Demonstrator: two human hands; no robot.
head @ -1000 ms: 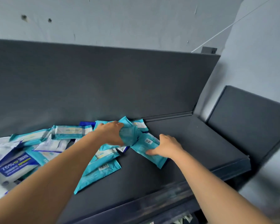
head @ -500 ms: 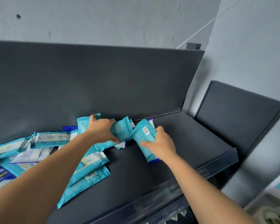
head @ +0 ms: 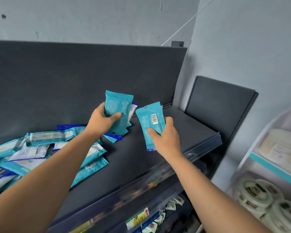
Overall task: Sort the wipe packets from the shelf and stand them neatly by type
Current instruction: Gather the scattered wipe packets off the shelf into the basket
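My left hand (head: 102,121) grips a small stack of teal wipe packets (head: 120,105), held upright above the dark shelf (head: 183,125); a white-faced packet shows behind the front one. My right hand (head: 163,138) grips another teal packet (head: 151,120) with a barcode facing me, lifted upright just to the right; a blue edge peeks out below it. A loose heap of teal, white and blue wipe packets (head: 39,148) lies flat on the left part of the shelf, partly hidden by my left forearm.
The shelf's dark back panel (head: 91,78) rises behind the packets, and a dark side panel (head: 220,105) stands at the right end. A white rack with round tubs (head: 259,195) is at the far right. Price tags and small sachets (head: 141,217) show on the shelf below.
Both hands have lifted their packets off the shelf and turned them upright; a second ago the packets lay low by the heap. The hands have moved slightly apart.
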